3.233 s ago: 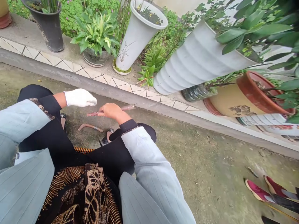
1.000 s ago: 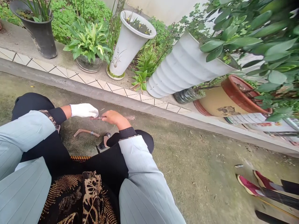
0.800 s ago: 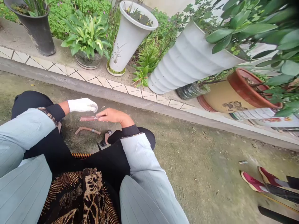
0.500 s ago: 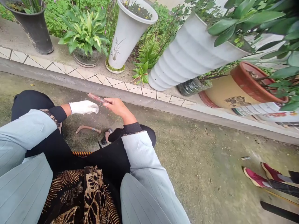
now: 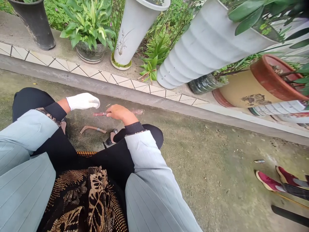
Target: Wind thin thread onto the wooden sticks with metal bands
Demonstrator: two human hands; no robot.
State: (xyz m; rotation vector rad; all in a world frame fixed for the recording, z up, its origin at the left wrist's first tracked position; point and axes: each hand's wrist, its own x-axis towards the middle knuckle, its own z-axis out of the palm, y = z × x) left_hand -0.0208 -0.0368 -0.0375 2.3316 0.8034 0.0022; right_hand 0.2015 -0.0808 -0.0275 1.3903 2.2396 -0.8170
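Observation:
In my bare right hand (image 5: 120,112) is a reddish-brown stick (image 5: 98,114), held nearly level with its end pointing left. Its other end, paler and blurred, shows to the right behind the hand. My left hand (image 5: 83,101), in a white knitted glove, hovers just left of the stick with its fingers curled together. A fine pale strand (image 5: 102,120) hangs between the hands and seems to run from the gloved fingers; its ends are hard to make out. On the concrete below lies a bent brown stick (image 5: 93,128) with a greyish band around it near its right end.
Ahead runs a low tiled ledge (image 5: 103,77) bearing a black pot (image 5: 40,27), a leafy plant (image 5: 90,27), a tall white pot (image 5: 129,30), a ribbed white pot (image 5: 202,42) and a tan-and-red pot (image 5: 251,87). Another person's red shoes (image 5: 269,181) are at right.
My right hand has turned the stick from slanting up-left to nearly level and lowered it slightly. My gloved left hand has risen a little, away from the stick.

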